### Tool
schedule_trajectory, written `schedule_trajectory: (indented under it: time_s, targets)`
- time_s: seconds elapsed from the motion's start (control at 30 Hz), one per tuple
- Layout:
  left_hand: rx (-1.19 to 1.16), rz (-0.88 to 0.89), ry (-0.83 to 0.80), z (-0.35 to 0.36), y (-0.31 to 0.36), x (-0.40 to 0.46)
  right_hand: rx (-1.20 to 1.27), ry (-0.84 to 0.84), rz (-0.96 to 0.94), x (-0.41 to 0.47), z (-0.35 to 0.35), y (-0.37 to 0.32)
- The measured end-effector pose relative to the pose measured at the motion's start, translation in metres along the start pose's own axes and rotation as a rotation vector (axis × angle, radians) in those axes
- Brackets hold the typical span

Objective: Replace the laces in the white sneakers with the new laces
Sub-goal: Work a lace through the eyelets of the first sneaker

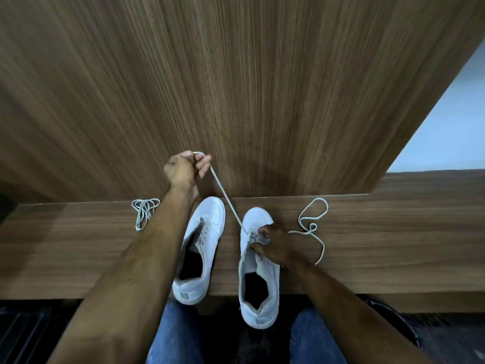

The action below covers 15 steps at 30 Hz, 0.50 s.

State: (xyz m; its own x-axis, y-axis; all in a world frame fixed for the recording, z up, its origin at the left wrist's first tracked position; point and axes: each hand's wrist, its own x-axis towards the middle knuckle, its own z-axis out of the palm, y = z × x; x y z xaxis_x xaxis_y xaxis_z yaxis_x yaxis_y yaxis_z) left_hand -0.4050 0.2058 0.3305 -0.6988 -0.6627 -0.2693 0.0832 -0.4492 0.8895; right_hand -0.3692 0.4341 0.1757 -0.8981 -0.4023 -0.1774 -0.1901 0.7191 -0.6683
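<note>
Left hand (183, 168) pinches a taut lace (226, 197) raised from the right sneaker (258, 269), which the right hand (273, 245) grips at the eyelets; bundled laces (143, 212) lie near the left sneaker (200, 248)

Honestly nothing readable here, no brand, number or label anywhere. Each white sneaker has a small grey heel tab, left sneaker (198, 249) and right sneaker (258, 269), but both tabs look blank or too blurry to make out any lettering.
</note>
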Motion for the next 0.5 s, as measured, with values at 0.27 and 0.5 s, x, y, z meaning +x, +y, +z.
schedule_trajectory:
  time_s: [0.27, 0.5]
  targets:
    - [1.289, 0.125, -0.505, -0.054, -0.119, -0.035, 0.07, -0.022, 0.034, 0.001, 0.006, 0.004]
    - [1.744, 0.292, -0.618, -0.07, -0.143, -0.049, 0.031, -0.033, 0.033, 0.003, 0.003, 0.004]
